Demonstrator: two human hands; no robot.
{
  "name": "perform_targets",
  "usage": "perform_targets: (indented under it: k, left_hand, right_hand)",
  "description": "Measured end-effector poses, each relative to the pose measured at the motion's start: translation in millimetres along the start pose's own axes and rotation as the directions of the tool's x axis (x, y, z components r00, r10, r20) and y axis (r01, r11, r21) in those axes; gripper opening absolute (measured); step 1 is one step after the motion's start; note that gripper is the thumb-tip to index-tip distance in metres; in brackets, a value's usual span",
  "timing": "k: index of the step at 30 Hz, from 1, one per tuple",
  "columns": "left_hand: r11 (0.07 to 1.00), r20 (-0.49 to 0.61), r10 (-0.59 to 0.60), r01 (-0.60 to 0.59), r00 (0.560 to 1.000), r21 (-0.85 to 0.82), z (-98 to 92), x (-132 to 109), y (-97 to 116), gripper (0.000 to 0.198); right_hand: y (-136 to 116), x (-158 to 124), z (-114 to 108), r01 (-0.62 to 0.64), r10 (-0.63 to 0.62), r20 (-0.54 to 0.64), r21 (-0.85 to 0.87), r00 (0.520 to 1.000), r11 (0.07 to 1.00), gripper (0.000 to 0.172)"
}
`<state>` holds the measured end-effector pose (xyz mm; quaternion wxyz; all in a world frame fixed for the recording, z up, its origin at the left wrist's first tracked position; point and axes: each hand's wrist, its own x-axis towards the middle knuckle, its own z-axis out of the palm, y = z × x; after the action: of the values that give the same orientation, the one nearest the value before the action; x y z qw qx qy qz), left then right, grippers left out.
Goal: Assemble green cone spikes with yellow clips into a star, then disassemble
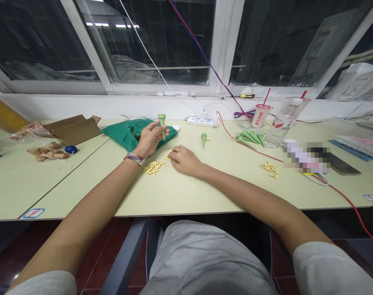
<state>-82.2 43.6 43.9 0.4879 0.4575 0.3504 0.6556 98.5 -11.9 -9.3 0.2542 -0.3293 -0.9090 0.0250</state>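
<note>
Green plastic spike (161, 123) in my left hand (149, 140), above the desk (180, 196) towards its far edge: long axis near vertical, slight lean, wide head up, point down. Fingers curl around it, hiding part of the grip. Right hand (185, 159) rests on the desk, loosely curled, holding nothing, just beside a small yellow peg (167, 159). Yellow pegs (153, 168) lie between my hands' wrists. Further right, a cluster of green spikes (249, 139). Pixelated object (306, 157) near the right edge: cannot make out.
</note>
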Motion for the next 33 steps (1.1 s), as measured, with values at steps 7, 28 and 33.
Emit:
perform_targets:
  k: [7, 28, 33]
  left_hand:
    - [0.979, 0.135, -0.094, 0.067, 0.986, 0.195, 6.1, -9, -2, 0.054]
    - [0.935, 0.402, -0.169, 0.017, 0.900, 0.355, 36.6, -44, -11, 0.040]
    - [0.943, 0.402, -0.166, 0.025, 0.901, 0.333, 42.7, -51, -9, 0.038]
  right_hand:
    - [36, -47, -32, -0.082, 0.080, -0.017, -0.108, 0.997, 0.991, 0.018]
    - [47, -43, -55, 0.064, 0.189, -0.610, 0.368, 0.770, 0.928, 0.015]
    - [40, -43, -55, 0.163, 0.147, -0.673, 0.375, 0.725, 0.913, 0.009]
